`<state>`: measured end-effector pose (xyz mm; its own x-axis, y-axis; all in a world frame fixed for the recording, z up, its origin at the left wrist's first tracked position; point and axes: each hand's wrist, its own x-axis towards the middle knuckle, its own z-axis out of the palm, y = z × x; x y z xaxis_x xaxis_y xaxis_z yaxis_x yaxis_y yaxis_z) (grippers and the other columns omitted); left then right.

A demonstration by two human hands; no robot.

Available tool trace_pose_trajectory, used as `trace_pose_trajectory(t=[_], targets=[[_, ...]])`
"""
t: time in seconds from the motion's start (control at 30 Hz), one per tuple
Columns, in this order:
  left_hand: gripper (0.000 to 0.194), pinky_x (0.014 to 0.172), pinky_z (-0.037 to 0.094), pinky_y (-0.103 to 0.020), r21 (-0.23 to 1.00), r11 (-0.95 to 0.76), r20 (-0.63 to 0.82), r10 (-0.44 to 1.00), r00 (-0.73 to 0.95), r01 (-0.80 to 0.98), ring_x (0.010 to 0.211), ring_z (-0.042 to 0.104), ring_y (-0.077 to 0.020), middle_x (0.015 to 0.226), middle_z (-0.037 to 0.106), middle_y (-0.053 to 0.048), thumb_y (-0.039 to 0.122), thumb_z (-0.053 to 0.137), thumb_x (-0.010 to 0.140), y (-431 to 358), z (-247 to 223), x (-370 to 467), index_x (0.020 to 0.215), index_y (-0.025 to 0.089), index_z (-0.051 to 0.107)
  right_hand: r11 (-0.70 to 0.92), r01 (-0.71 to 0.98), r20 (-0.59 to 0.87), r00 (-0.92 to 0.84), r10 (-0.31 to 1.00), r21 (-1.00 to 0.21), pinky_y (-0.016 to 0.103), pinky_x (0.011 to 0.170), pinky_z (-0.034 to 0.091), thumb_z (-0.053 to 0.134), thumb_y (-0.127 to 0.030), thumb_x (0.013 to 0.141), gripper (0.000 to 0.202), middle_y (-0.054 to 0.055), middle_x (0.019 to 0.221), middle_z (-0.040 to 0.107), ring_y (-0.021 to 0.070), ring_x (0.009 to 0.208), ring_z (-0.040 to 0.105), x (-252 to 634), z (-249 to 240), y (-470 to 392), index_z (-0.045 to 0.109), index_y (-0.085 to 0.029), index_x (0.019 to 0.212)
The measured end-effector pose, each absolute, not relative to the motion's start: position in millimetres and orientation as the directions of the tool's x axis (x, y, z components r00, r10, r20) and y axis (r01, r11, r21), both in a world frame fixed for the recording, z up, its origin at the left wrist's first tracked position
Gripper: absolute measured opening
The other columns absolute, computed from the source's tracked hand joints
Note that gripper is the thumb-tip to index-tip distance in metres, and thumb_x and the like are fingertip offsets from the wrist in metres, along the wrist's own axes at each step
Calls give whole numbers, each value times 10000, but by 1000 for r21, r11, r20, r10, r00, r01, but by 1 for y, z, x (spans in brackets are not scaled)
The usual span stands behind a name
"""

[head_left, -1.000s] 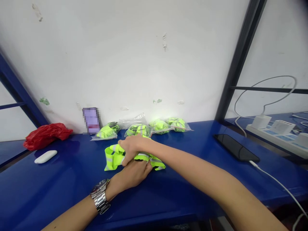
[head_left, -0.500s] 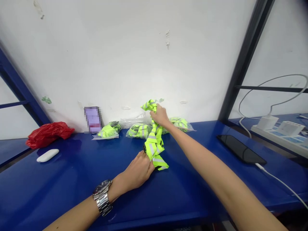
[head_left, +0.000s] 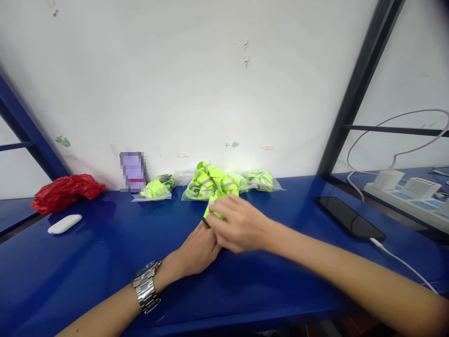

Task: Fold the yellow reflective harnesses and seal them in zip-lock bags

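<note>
A bundle of neon-yellow reflective straps (head_left: 213,180) with grey stripes rises from my hands and flops back toward the wall, overlapping the plastic bags behind it. My left hand (head_left: 199,248), below a metal wristwatch (head_left: 146,286), is closed round the lower end of the straps close to the blue table. Coming in from the right, my right hand (head_left: 238,224) has its fingers curled on the straps just above my left hand. It partly covers the left fingers and the lower strap ends.
Along the wall lie clear bags of similar yellow straps, including a left bag (head_left: 156,188) and a right bag (head_left: 261,180). A purple-screened phone (head_left: 133,171), red plastic bag (head_left: 68,192) and white case (head_left: 65,224) are left. A charging phone (head_left: 349,217) and power strip (head_left: 403,199) are right.
My right hand has come down from the top of the straps to just above my left hand. The upper straps have dropped into a looser heap. My left hand stays nearly in place.
</note>
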<state>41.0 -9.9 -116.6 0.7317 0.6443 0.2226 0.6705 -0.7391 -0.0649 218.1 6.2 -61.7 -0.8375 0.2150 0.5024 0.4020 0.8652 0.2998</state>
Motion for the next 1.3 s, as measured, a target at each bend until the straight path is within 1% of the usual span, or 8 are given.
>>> trace_pose_trajectory(t=[0.17,0.4,0.53,0.7,0.87,1.07,1.2,1.3], targets=[[326,951,448,-421,-7,-755,309,622,720,655,1099,545,-248,1205,588,-130,212,274,967,-8,-122,43,1130,153,551,856,500,392,-818,420,127,464,1047,352,491,-207,792,680,211,1446,367,325,1337,321,239,-99,-24,288,-40,1419],[267,900,483,-453,153,-674,373,717,589,723,1015,537,-236,1091,546,-131,226,286,961,-14,-126,49,1131,139,473,883,470,394,-812,431,3,455,965,473,525,-291,909,628,216,1341,476,303,1204,481,256,-104,-12,260,-84,1439],[299,897,478,-494,233,-604,506,744,436,762,1062,497,-261,1148,443,-175,297,359,952,-15,-137,48,1169,92,385,880,472,376,-808,454,-50,443,915,504,537,-309,910,627,206,1280,511,303,1148,517,263,-105,-11,277,-82,1432],[411,905,458,-497,162,-606,623,675,396,779,1087,454,-283,1161,418,-186,325,444,932,-19,-138,47,1244,82,334,886,450,382,-805,455,-107,451,941,481,507,-315,929,594,195,1293,511,293,1170,503,263,-104,-11,280,-116,1440],[234,727,482,-367,8,-608,466,705,535,794,816,508,-203,934,494,-73,309,359,974,-26,-124,43,1076,172,518,898,393,350,-827,439,-197,447,1053,389,516,-287,927,603,155,1407,448,270,1285,426,261,-102,-5,265,-164,1462],[277,672,422,-322,-184,-602,396,678,619,777,738,495,-187,830,534,-44,309,323,988,-26,-116,40,914,187,561,833,447,366,-753,547,-325,444,1111,315,560,-363,903,650,129,1482,375,256,1375,330,272,-103,0,284,-194,1467],[279,670,402,-320,-187,-610,397,670,627,770,744,492,-184,852,544,-47,300,311,992,-26,-117,40,903,190,551,818,495,404,-712,575,-292,396,945,449,560,-361,903,435,127,1215,620,254,1128,562,280,-97,2,521,-186,1299],[268,662,384,-315,-181,-620,408,659,632,763,740,487,-180,846,549,-45,282,316,990,-25,-118,40,882,191,544,823,531,403,-721,564,-202,314,745,469,484,-255,938,227,94,899,689,206,833,630,280,-98,9,643,-171,1077]])
